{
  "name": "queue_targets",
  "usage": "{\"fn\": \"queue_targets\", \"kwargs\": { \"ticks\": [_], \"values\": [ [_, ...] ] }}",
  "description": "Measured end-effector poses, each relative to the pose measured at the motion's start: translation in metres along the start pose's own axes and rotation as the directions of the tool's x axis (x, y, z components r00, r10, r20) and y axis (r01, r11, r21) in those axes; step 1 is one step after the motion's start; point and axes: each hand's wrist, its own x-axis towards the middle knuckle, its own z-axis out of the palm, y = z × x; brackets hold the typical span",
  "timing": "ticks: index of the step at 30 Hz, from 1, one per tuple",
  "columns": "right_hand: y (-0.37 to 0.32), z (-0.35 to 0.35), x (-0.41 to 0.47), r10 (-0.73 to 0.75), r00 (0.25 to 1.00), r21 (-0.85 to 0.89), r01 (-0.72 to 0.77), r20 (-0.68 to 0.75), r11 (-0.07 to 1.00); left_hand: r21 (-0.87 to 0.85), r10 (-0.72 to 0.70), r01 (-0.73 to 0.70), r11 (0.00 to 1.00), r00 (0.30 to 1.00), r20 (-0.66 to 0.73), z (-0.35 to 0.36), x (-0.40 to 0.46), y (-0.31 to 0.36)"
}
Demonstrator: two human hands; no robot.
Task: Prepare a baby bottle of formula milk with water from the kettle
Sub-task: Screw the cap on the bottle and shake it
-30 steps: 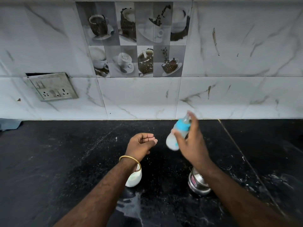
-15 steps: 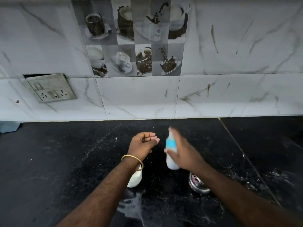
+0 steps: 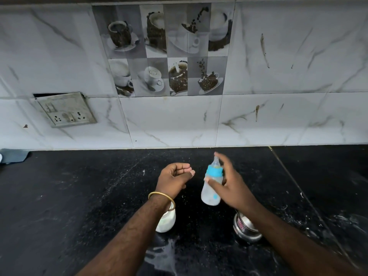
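Leftmost, a grey cloth point(image 3: 14, 155) lies at the far edge of the black table point(image 3: 59, 196), against the marble-tiled wall point(image 3: 169, 120), where a tilted socket plate point(image 3: 65, 110) hangs loose from its opening. Further along the wall sits a decorative tile panel point(image 3: 165, 50) showing coffee cups and beans. Near the middle of the table, the left hand point(image 3: 174, 177) hovers above the surface with a gold bangle point(image 3: 161, 198) on its wrist; its grip is loosely curled, palm turned toward the right, holding nothing. Beneath that wrist stands a white cup point(image 3: 166, 221), partly hidden by the forearm, and a wet spill point(image 3: 163, 255) spreads on the table just in front of it. Just beside the left hand, the baby bottle point(image 3: 212, 188) is held off the table, nearly upright with its teat tipped slightly away, a blue collar ring below the teat and a pale cloudy body. The right hand point(image 3: 232, 188) holds it, the grip pinching the bottle with the thumb across its front and the fingers behind it. Under the right wrist a small steel container point(image 3: 246, 229) rests on the table.
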Motion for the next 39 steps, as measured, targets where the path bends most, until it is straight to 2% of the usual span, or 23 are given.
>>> {"fn": "queue_targets", "kwargs": {
  "ticks": [2,4,9,12,14,16,18,19,20,22,24,25,27,28,29,30,32,34,35,36,37,38,39],
  "values": [
    [-0.013,-0.004,0.007,0.13,0.984,0.4,-0.069,-0.126,0.914,-0.01,-0.011,0.011,1.0,1.0,-0.006,0.001,0.002,0.0],
    [-0.016,0.001,0.007,0.304,0.948,0.639,-0.176,-0.095,0.749,-0.018,-0.02,0.02,1.0,1.0,-0.007,0.002,0.002,-0.003],
    [0.002,0.025,-0.01,0.488,0.862,0.616,-0.462,0.141,0.638,-0.015,-0.039,0.039,0.999,0.999,0.004,0.003,0.001,-0.005],
    [0.008,0.028,-0.011,0.511,0.836,0.65,-0.502,0.197,0.571,-0.009,-0.04,0.04,0.999,0.999,0.006,0.0,0.001,-0.004],
    [0.008,0.028,-0.009,0.508,0.842,0.632,-0.495,0.181,0.596,-0.003,-0.041,0.041,0.999,0.999,0.009,-0.001,0.0,-0.004],
    [0.006,0.029,-0.007,0.455,0.887,0.504,-0.431,0.084,0.748,-0.002,-0.041,0.041,0.999,0.999,0.009,-0.001,0.0,-0.002],
    [0.004,0.025,-0.003,0.242,0.97,0.173,-0.233,-0.035,0.957,-0.008,-0.038,0.038,0.999,0.999,0.013,-0.001,-0.001,-0.001],
    [0.002,0.021,0.0,0.088,0.994,-0.027,-0.09,-0.059,0.996,-0.01,-0.036,0.036,0.999,0.999,0.015,-0.001,-0.002,-0.001],
    [-0.001,0.016,0.004,-0.057,0.994,-0.196,0.038,-0.091,0.98,-0.01,-0.036,0.036,0.999,0.999,0.016,-0.002,-0.002,0.0],
    [-0.011,0.004,0.012,-0.29,0.922,-0.365,0.186,-0.257,0.912,-0.013,-0.035,0.035,0.999,0.999,0.012,-0.003,-0.002,0.0],
    [-0.013,0.001,0.015,-0.294,0.846,-0.335,0.147,-0.446,0.931,-0.013,-0.034,0.034,0.999,0.999,0.008,-0.004,-0.002,0.0],
    [-0.007,0.002,0.014,-0.204,0.872,-0.278,0.083,-0.445,0.957,-0.01,-0.035,0.035,0.999,0.999,0.006,-0.004,-0.003,0.0],
    [0.01,0.01,0.006,0.046,0.978,-0.275,-0.103,-0.205,0.956,0.0,-0.036,0.036,0.999,0.999,0.009,-0.004,-0.004,-0.001],
    [0.017,0.012,0.001,0.127,0.991,-0.349,-0.135,-0.046,0.928,0.004,-0.035,0.035,0.999,0.999,0.012,-0.004,-0.005,-0.001],
    [0.018,0.012,-0.002,0.136,0.99,-0.376,-0.112,0.037,0.92,0.008,-0.031,0.031,1.0,0.999,0.015,-0.004,-0.005,-0.001],
    [0.012,0.008,0.0,0.089,0.995,-0.346,-0.072,0.033,0.935,0.007,-0.026,0.026,1.0,1.0,0.017,-0.004,-0.005,0.0],
    [-0.007,-0.003,0.013,-0.054,0.972,-0.189,0.01,-0.229,0.982,-0.003,-0.019,0.019,1.0,1.0,0.015,-0.005,-0.004,0.0],
    [-0.021,-0.008,0.021,-0.097,0.829,0.0,0.116,-0.55,0.993,-0.013,-0.022,0.023,1.0,1.0,0.007,-0.004,-0.003,-0.001],
    [-0.021,-0.006,0.019,-0.091,0.816,0.004,0.114,-0.57,0.993,-0.01,-0.026,0.026,1.0,1.0,0.003,-0.003,-0.004,-0.002],
    [-0.015,-0.002,0.014,-0.085,0.877,-0.08,0.053,-0.473,0.995,-0.005,-0.027,0.027,1.0,1.0,0.004,-0.002,-0.005,-0.003],
    [-0.007,0.005,0.005,-0.03,0.966,-0.201,-0.023,-0.257,0.979,0.002,-0.025,0.025,1.0,1.0,0.008,-0.001,-0.005,-0.005],
    [0.002,0.01,-0.005,0.049,0.999,-0.327,-0.054,-0.023,0.943,0.006,-0.023,0.023,1.0,1.0,0.016,0.0,-0.006,-0.005],
    [0.007,0.011,-0.01,0.064,0.995,-0.351,-0.034,0.072,0.936,0.007,-0.02,0.02,1.0,1.0,0.022,0.0,-0.006,-0.006]
  ]
}}
